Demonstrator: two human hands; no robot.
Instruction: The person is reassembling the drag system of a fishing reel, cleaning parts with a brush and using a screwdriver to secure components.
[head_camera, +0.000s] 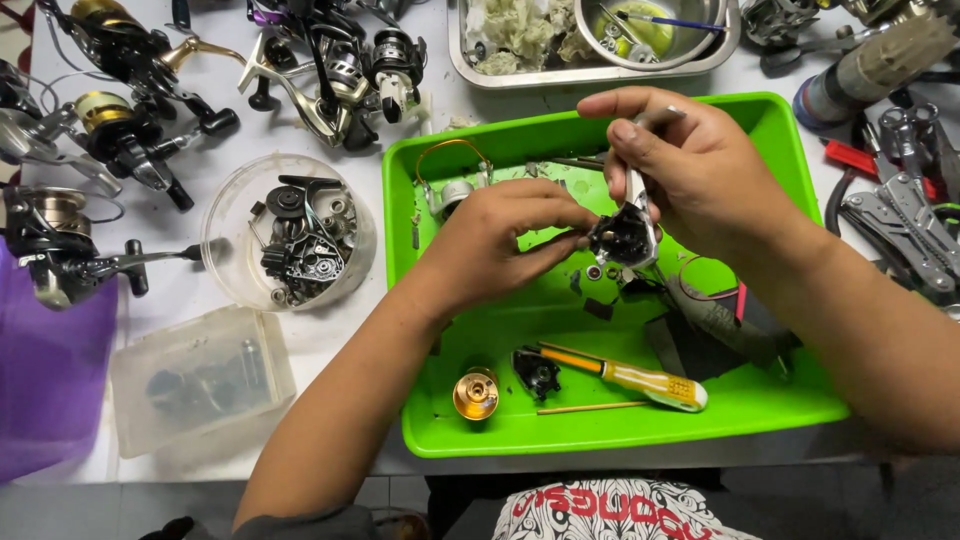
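Note:
Over the green tray (760, 130), my left hand (495, 240) pinches the side of a silver and black fishing reel body (625, 235). My right hand (690, 165) grips the top of the same reel body from the right, its stem between my fingers. Below my hands in the tray lie a gold spool (476, 393), a small black reel part (537, 372) and a yellow-handled screwdriver (630, 377). A bail wire with a silver part (452, 185) lies at the tray's back left.
A round clear dish of black reel parts (295, 240) and a clear lidded box (200, 380) sit left of the tray. Several fishing reels (120, 130) crowd the back left. A metal tray with a bowl (590, 40) stands behind. Pliers (905, 220) lie at right.

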